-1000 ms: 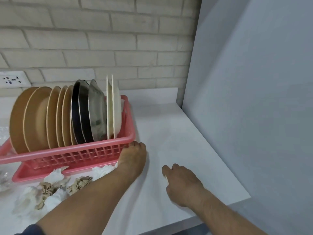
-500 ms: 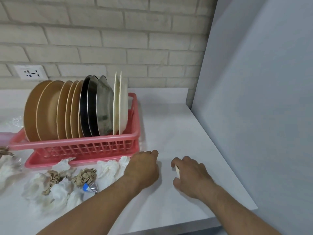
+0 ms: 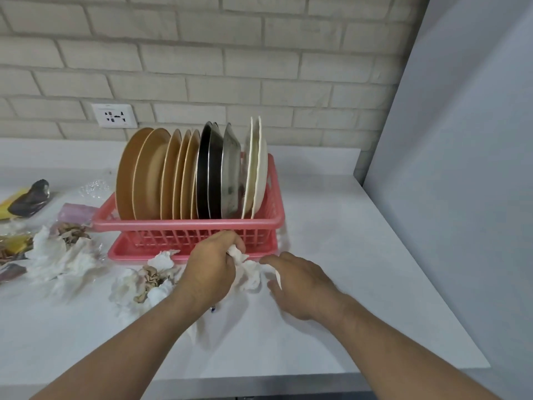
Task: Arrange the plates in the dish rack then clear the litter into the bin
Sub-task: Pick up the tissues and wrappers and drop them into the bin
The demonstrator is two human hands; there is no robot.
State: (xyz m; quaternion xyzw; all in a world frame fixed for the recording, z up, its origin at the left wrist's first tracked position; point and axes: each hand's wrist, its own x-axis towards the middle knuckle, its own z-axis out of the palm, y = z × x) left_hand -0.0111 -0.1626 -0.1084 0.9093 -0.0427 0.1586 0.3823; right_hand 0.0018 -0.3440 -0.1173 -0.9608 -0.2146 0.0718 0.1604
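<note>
A pink dish rack stands on the white counter with several plates upright in it: tan plates, black plates, a steel plate and white plates. In front of the rack lies crumpled litter. My left hand is closed on a white crumpled tissue. My right hand rests beside that tissue, fingers apart, touching its right edge. More white and brown crumpled paper lies left of my left hand.
Further litter spreads over the left counter: white tissue, brown paper, clear plastic, a dark wrapper and yellow packaging. A grey panel walls the right side. A socket sits on the brick wall.
The view has swung left, bringing more litter into sight. My left hand has moved from the counter onto the white tissue and closed on it. My right hand has come in beside it.
</note>
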